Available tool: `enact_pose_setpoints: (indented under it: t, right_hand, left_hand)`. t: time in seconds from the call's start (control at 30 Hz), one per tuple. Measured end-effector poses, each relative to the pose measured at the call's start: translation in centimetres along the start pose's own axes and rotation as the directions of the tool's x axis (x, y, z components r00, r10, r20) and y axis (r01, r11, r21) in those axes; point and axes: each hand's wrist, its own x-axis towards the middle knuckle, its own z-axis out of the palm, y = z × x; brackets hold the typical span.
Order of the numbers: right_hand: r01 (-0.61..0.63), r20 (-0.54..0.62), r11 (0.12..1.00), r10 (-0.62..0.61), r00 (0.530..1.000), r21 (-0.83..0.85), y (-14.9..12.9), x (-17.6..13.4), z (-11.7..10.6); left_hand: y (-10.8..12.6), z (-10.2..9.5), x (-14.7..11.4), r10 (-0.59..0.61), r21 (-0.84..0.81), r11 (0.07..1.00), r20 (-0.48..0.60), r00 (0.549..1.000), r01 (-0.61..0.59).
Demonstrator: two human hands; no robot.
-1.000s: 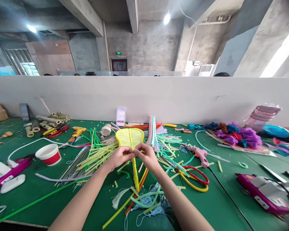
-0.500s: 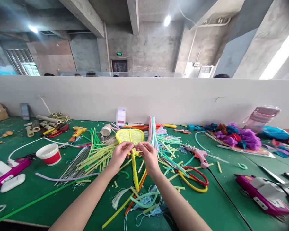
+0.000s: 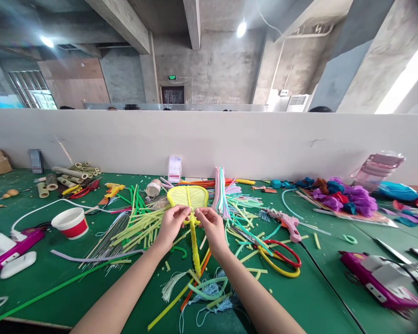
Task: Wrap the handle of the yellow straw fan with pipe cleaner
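Head-camera footage showed a yellow fan-shaped pipe-cleaner frame with a fuzzy wrapped handle [image 3: 188,197] lying at the centre of the green felt-covered table [image 3: 320,297]. The left hand [image 3: 171,226] and the right hand [image 3: 212,227] were both pinched shut at the neck where frame met handle, thumbs and forefingers closed on the yellow material. For such a join to be made well, the neck would best be held firm by one hand while the wrap was pulled tight by the other, each turn laid close against the one before, so that no wire was left bare.

At nine o'clock from the hands, a white paper cup with a red band [image 3: 70,222] stood upright; its contents could not be made out. At two o'clock, near the wall, a clear pink-lidded plastic bottle [image 3: 378,168] lay tilted, its contents unclear. At ten o'clock, a small cream-coloured roll [image 3: 153,188] rested beside loose green and yellow pipe-cleaner stems [image 3: 139,225].
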Motion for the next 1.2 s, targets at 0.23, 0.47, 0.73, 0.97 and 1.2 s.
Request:
enact_pose_setpoints:
  t: [0.23, 0.47, 0.73, 0.97, 1.2]
  right_hand:
    - [0.028, 0.079, 0.995, -0.020, 0.997, -0.101, -0.6, 0.8, -0.9]
    - [0.024, 0.129, 0.991, -0.007, 0.992, -0.129, -1.2, 0.9, -1.1]
    - [-0.050, -0.036, 0.998, 0.051, 0.998, 0.038, -1.1, 1.5, -1.7]
    - [-0.118, -0.020, 0.990, 0.120, 0.993, 0.080, -0.1, 0.2, 0.0]
    - [-0.124, 0.054, 0.992, 0.122, 0.991, 0.028, -0.4, -0.1, 0.1]
  left_hand:
    - [0.7, -0.7, 0.0, 0.090, 0.152, 0.982, 0.133, 0.987, -0.110]
    - [1.5, -1.3, 0.1, 0.077, 0.189, 0.975, 0.226, 0.971, -0.121]
    - [1.0, -0.9, 0.4, -0.055, 0.040, 0.998, 0.094, 0.994, 0.051]
    - [0.8, -0.1, 0.0, -0.004, 0.038, 0.999, 0.076, 0.997, 0.001]
    - [0.4, -0.8, 0.3, 0.082, 0.151, 0.983, 0.157, 0.984, -0.106]
